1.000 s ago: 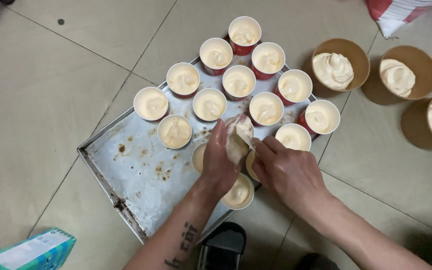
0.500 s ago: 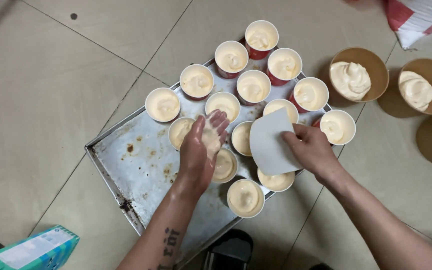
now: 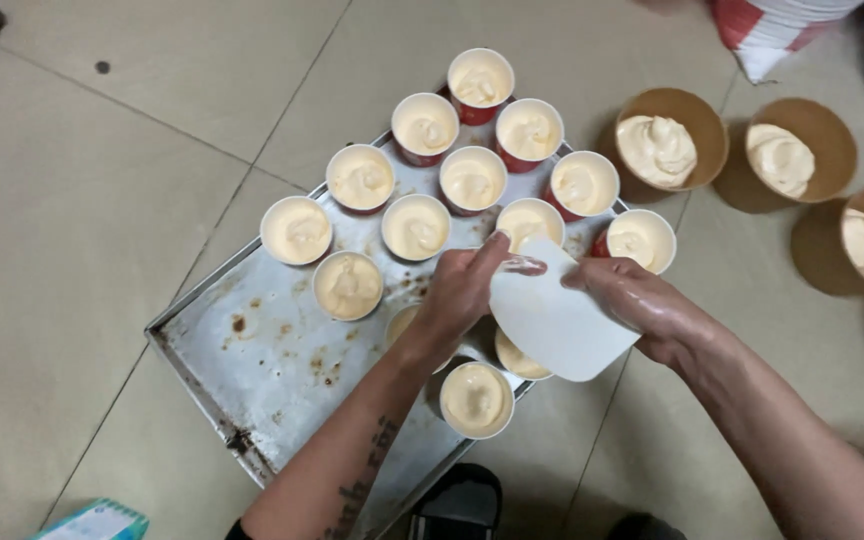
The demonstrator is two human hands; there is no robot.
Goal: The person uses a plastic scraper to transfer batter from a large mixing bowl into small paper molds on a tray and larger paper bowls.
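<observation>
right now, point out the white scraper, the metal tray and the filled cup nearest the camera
white scraper (image 3: 557, 325), head view, middle of its flat blade
metal tray (image 3: 252, 375), head view, bare stained floor of the tray
nearest filled cup (image 3: 477, 398), head view, batter surface

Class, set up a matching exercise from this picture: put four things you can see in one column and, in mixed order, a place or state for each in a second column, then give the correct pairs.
Column one:
1. white scraper card
2. metal tray
3. brown paper bowls
4. red paper cups

Column two:
A. standing on the tiled floor to the right of the tray, holding batter
B. held in the right hand, with the left hand at its edge
C. standing in rows on the tray, filled with pale batter
D. lying on the floor, stained with brown spots

Pairs: 1-B, 2-D, 3-A, 4-C
</observation>
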